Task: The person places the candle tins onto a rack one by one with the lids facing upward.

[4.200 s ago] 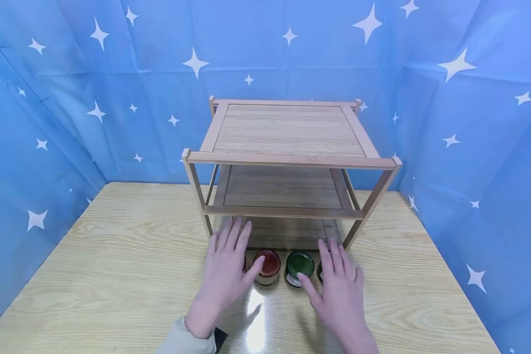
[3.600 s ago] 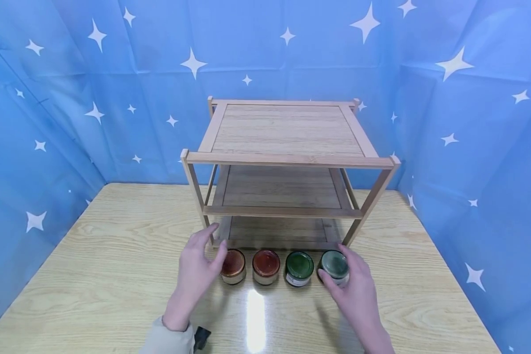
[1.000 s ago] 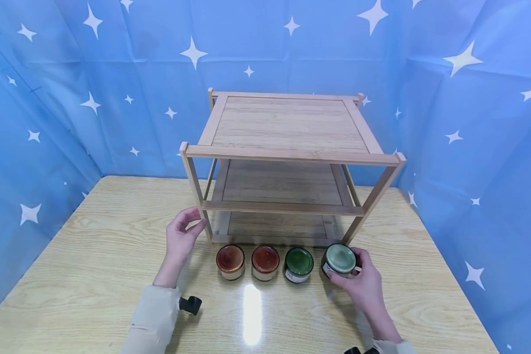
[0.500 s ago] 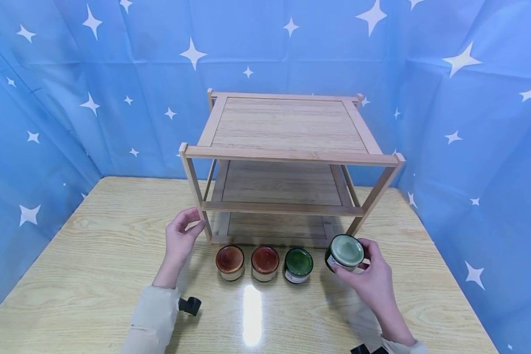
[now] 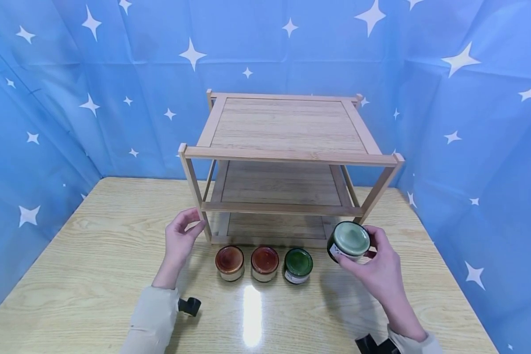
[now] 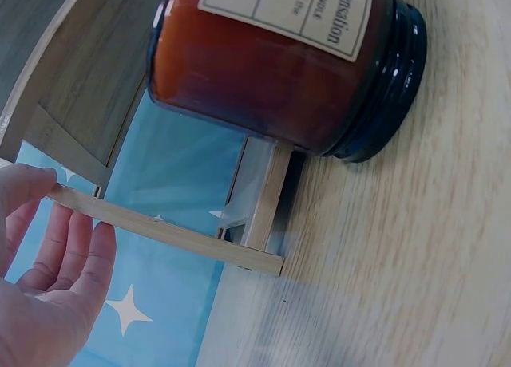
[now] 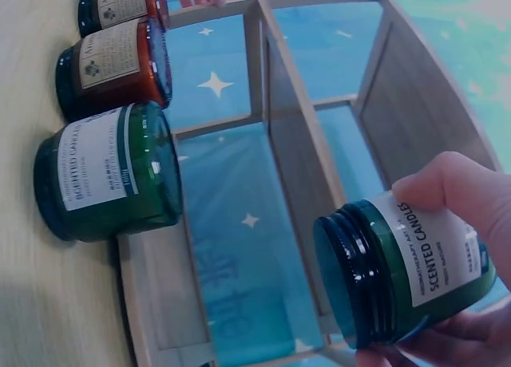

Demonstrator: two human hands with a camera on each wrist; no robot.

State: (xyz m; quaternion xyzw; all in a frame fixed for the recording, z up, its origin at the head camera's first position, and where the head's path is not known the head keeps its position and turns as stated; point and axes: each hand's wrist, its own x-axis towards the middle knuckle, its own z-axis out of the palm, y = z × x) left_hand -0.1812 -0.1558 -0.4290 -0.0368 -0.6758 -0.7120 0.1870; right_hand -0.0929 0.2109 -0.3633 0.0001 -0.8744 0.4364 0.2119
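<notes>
In the head view my right hand (image 5: 380, 268) grips a scented candle jar (image 5: 351, 239) of green glass, raised off the table near the rack's right front leg. The right wrist view shows its white label and dark lid (image 7: 347, 279), with the lid end facing down. My left hand (image 5: 180, 238) pinches the left front leg (image 6: 160, 227) of the wooden rack (image 5: 292, 157). Along the rack's front, a darker green candle jar (image 5: 298, 265) and two amber-red ones, one in the middle (image 5: 264, 263) and one at left (image 5: 229, 263), stand lid down on the table.
The rack has a top board (image 5: 287, 123), a middle shelf (image 5: 283, 183) and a low shelf (image 5: 274, 226). It stands on a light wooden table (image 5: 115, 236). A blue star-printed curtain (image 5: 265, 44) hangs behind and at both sides.
Both hands were spread over the jars at first. The left hand went to the rack's leg and pinched it. The right hand took the rightmost green candle jar and lifted it up and rightward.
</notes>
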